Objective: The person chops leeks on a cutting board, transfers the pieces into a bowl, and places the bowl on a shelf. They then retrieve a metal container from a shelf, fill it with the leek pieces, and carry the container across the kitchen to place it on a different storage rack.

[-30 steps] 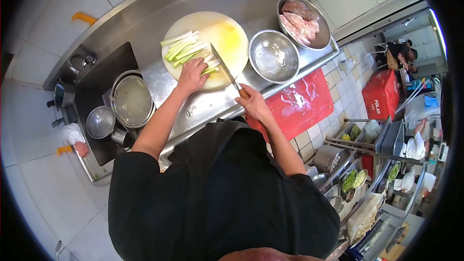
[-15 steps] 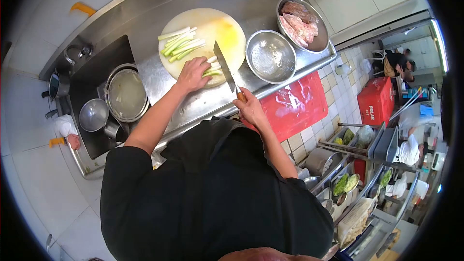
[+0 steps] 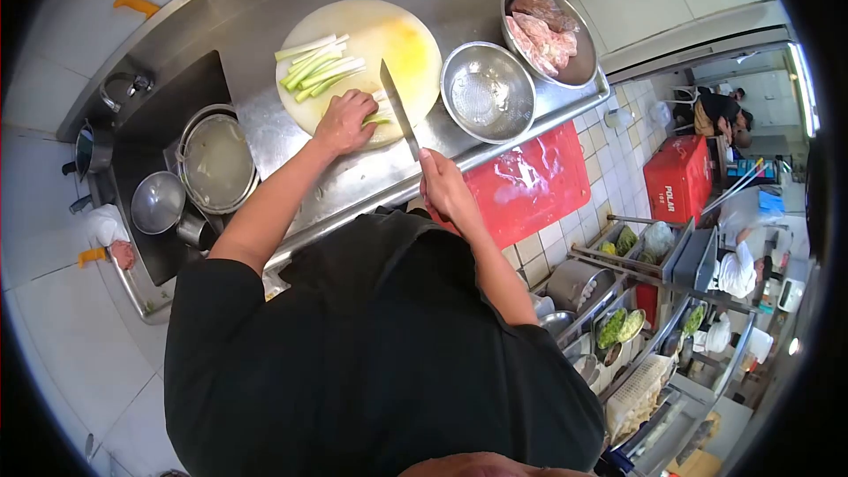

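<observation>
A round, pale cutting board [image 3: 411, 40] lies on the steel counter. Several cut green-and-white scallion stalks [image 3: 320, 65] are spread over its left part. My left hand [image 3: 344, 121] rests at the board's near edge, its fingers curled down over a few more scallion stalks [image 3: 378, 111], partly hidden beneath it. My right hand [image 3: 443, 180] is closed round the handle of a long kitchen knife [image 3: 401, 111]. The blade points away from me across the board, just right of the left hand's stalks.
Right of the board stand a perforated steel bowl [image 3: 488, 93] and a bowl of raw meat [image 3: 548, 35]. A red board [image 3: 530, 185] lies below the counter edge. At left, the sink [image 3: 190, 93] holds pots. Another person [image 3: 720, 115] is far off at right.
The whole view has shifted slightly. My right hand now covers more of the knife handle. Less of the scallions under my left hand shows.
</observation>
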A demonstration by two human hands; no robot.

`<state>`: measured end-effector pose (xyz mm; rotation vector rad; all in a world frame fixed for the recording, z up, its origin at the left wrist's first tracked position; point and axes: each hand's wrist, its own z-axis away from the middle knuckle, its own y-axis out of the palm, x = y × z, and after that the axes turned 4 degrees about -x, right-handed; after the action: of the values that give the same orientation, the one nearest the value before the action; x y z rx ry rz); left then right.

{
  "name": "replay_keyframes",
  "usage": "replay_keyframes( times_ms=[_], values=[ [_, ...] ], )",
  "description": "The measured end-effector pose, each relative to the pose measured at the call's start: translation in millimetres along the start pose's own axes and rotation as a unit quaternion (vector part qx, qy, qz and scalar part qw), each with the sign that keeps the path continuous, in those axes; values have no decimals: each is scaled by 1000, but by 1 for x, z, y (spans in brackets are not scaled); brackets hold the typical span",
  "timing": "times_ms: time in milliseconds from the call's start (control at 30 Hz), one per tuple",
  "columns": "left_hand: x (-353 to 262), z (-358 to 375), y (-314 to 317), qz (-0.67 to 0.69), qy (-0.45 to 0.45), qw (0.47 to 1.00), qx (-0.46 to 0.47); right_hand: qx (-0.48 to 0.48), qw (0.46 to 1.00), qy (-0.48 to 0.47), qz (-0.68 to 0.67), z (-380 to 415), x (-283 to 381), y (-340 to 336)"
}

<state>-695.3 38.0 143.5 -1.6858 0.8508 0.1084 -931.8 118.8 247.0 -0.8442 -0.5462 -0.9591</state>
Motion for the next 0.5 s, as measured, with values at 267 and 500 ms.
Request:
replay_keyframes(
  times_ms=[267,500],
  values=[
    [-2,-1,0,-10,-13,1000,8,17,999,21,24,21,11,4],
    [-3,-3,-2,4,-25,999,20,-4,996,-15,83,18,9,6]
  ],
)
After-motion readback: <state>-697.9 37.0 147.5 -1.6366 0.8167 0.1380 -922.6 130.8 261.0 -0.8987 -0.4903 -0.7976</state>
